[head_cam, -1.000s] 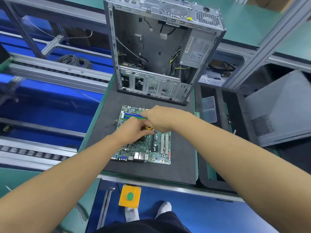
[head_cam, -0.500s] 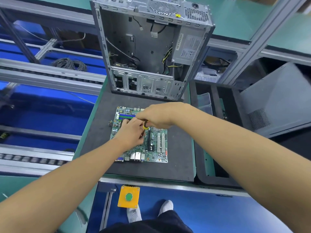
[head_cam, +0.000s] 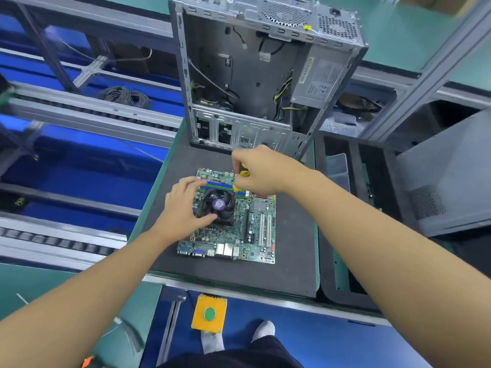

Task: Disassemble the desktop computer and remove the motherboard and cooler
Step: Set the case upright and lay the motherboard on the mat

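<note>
A green motherboard (head_cam: 239, 235) lies flat on the dark mat (head_cam: 292, 261). On its left half sits a black fan cooler (head_cam: 220, 205) with a purple centre label. My left hand (head_cam: 183, 205) curls around the cooler's left side, fingers over the top edge and thumb at the front. My right hand (head_cam: 260, 171) grips a yellow-handled screwdriver (head_cam: 240, 179) over the cooler's far right corner; its tip is hidden. The open computer case (head_cam: 255, 75) stands upright behind the board, with loose cables and a power supply inside.
A grey side panel (head_cam: 446, 176) leans at the right. Black foam trays (head_cam: 350, 208) hold clear plastic boxes beside the mat. Conveyor rails (head_cam: 79, 112) run along the left. A yellow box with a green button (head_cam: 209, 313) hangs below the bench edge.
My hands have drawn apart, which uncovers the cooler. The left hand slid to the cooler's left side and the right hand rose toward the far corner with the screwdriver.
</note>
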